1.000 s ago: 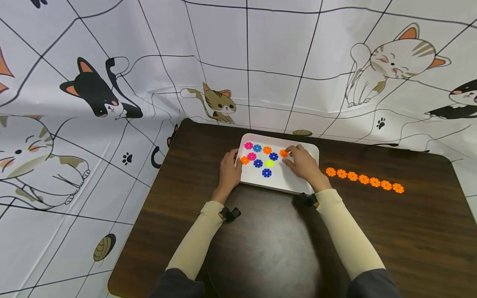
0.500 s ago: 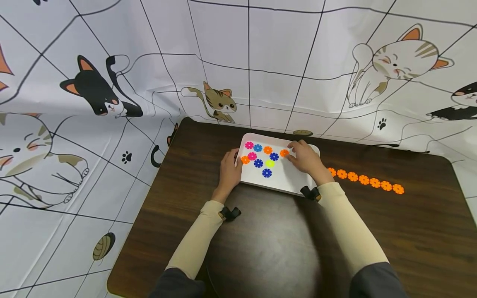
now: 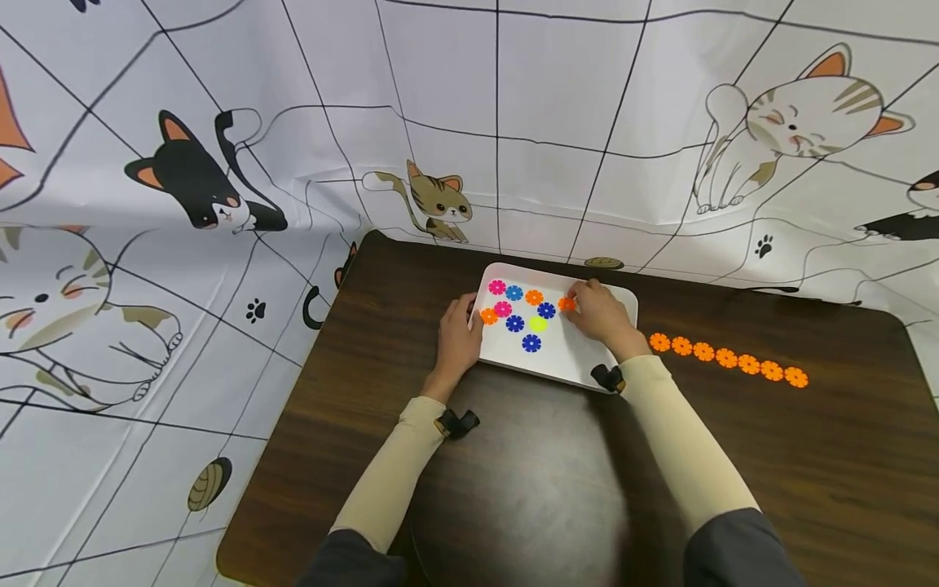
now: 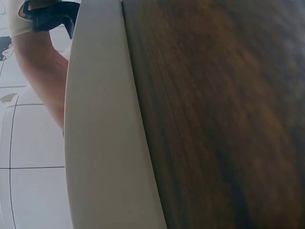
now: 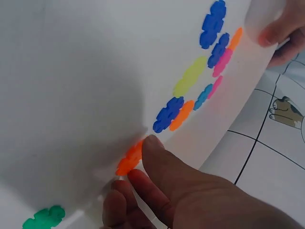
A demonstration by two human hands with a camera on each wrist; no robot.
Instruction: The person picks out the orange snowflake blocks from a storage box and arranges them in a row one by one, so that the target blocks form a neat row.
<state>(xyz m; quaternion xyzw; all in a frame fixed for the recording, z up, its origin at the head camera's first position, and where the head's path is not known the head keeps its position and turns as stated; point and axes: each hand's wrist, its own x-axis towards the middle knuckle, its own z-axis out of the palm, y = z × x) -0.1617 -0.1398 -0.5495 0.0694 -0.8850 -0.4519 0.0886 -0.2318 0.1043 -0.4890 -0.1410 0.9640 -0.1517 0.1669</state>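
My left hand (image 3: 458, 342) grips the left rim of a shallow white tray (image 3: 565, 357); in the right wrist view, the thumb (image 5: 270, 36) is inside the rim with fingers outside. Toward the tray's right end, my right hand (image 3: 600, 314) pinches an orange snowflake-shaped plastic disc (image 5: 129, 160) between thumb and index finger, low against the tray floor. Other discs lie in the tray: pink (image 3: 498, 287), light blue (image 3: 514, 293), orange (image 3: 534, 297), dark blue (image 3: 531, 343) and yellow (image 3: 538, 324). A green disc (image 5: 44, 217) shows in the right wrist view; my right hand hides that area in the head view.
Right of the tray, several orange discs (image 3: 726, 358) form a slanting row on the dark wooden table (image 3: 352, 342). A white cat-print curtain (image 3: 550, 98) hangs behind the table. The tray's outer wall (image 4: 102, 119) fills part of the left wrist view.
The right hand's fingers have drawn closer together around the orange disc, and the thumb has come in to it. The left hand stays at the tray's rim. The head view has shifted slightly.
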